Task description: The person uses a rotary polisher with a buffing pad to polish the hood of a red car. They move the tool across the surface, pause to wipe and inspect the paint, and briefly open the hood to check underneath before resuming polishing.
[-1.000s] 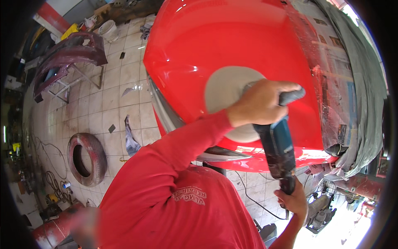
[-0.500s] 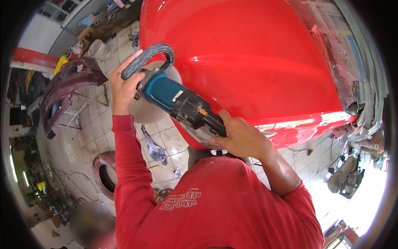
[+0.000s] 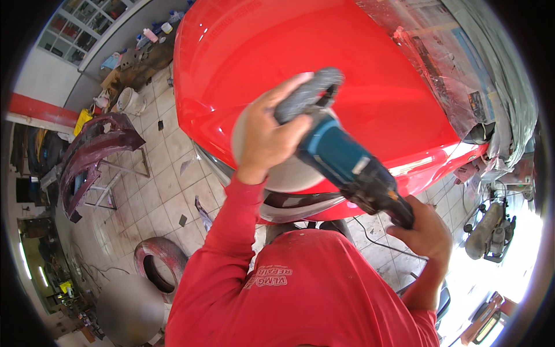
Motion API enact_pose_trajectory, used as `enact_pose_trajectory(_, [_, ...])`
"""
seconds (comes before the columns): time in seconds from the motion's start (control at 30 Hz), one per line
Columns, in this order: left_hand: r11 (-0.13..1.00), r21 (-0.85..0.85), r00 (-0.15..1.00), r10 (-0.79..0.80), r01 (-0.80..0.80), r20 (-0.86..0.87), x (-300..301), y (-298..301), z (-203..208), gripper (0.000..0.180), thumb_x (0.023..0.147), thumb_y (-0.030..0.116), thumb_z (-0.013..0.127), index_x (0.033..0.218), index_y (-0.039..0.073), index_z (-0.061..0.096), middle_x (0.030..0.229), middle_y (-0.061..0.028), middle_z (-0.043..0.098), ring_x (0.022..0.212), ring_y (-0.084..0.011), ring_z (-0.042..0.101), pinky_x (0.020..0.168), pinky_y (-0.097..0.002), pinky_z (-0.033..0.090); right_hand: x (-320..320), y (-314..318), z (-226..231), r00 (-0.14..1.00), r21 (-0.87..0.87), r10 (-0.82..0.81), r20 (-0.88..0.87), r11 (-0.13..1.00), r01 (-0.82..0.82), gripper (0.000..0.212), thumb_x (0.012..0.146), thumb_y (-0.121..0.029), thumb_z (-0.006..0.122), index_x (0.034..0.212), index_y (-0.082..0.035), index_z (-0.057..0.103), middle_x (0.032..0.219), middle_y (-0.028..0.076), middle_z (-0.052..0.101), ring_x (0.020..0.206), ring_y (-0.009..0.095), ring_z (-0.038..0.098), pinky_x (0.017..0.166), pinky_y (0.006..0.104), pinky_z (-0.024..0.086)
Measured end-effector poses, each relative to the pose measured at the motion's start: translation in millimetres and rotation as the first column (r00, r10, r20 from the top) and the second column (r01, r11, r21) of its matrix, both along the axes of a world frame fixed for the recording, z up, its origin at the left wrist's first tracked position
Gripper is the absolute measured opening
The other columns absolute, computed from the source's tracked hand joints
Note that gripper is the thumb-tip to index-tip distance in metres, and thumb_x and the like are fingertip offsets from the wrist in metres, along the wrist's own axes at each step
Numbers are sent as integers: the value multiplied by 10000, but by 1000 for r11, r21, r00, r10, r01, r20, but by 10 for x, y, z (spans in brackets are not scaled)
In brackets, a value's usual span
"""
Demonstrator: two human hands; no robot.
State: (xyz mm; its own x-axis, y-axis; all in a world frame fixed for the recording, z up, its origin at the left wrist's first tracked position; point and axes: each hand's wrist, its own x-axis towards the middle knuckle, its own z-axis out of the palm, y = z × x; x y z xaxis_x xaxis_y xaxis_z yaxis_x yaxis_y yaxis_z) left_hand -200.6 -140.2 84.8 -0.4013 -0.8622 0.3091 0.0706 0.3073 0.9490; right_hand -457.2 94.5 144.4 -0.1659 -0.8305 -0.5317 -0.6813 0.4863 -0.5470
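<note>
A teal and black polisher (image 3: pixel 337 155) lies slantwise over the front edge of the red car hood (image 3: pixel 272 52). My left hand (image 3: pixel 270 130) is closed around its dark loop handle (image 3: pixel 309 95) at the head end. Round the black rear grip (image 3: pixel 396 211), my right hand (image 3: pixel 426 228) is wrapped. Beneath the tool's head shows a wide pale round pad (image 3: pixel 292 178), partly covered by my left hand and the polisher. It overlaps the hood's front corner; whether it presses on the paint I cannot tell. Slight blur smears the tool.
A dark cord (image 3: pixel 376 242) runs near my right forearm. Plastic sheeting (image 3: pixel 491 58) covers the car at the far right. On the left, a maroon bumper (image 3: pixel 87 147) rests on a metal stand, with a tire (image 3: pixel 153 263) on the tiled floor. A compressor (image 3: pixel 488 234) stands at right.
Both hands have carried the polisher to the right along the hood's front, its rear end swinging lower. The pad has moved from the hood's left edge onto its front corner. Both grips stay closed.
</note>
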Motion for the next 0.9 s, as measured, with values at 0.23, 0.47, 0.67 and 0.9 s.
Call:
enact_pose_trajectory(0.23, [927,-206,928,-346,314,-142,-1853,-49,-18,574,777,91,710,1336,-38,709,1199,-172,788,1060,-213,748,976,-328,575,-502,739,381,834,37,-542,-103,836,548,401,802,-91,819,1158,-7,656,764,63,674,573,176,630,546,351,504])
enact_pose_trajectory(0.47, [923,-151,920,-372,353,-125,-2410,109,-31,571,758,82,731,1322,-8,727,1178,-219,786,1037,-275,775,971,-353,585,-633,1091,384,687,3,-705,-179,698,716,560,838,-46,796,1336,-37,540,740,54,621,505,132,566,388,298,377])
enact_pose_trajectory(0.67, [956,-170,964,-256,240,-77,-703,89,-172,623,776,35,702,1398,18,692,1259,-167,779,1097,-260,766,995,-376,585,-37,678,-275,918,134,-393,53,914,383,362,787,-73,860,1076,-5,653,729,30,618,534,143,592,521,332,474])
enact_pose_trajectory(0.9, [984,-104,989,148,-144,29,1350,117,-457,645,806,-44,684,1449,9,670,1389,-122,729,1201,-184,708,1057,-324,547,1114,-273,-620,981,44,174,82,983,-178,608,828,-387,869,1235,26,686,938,245,753,923,431,747,833,500,562])
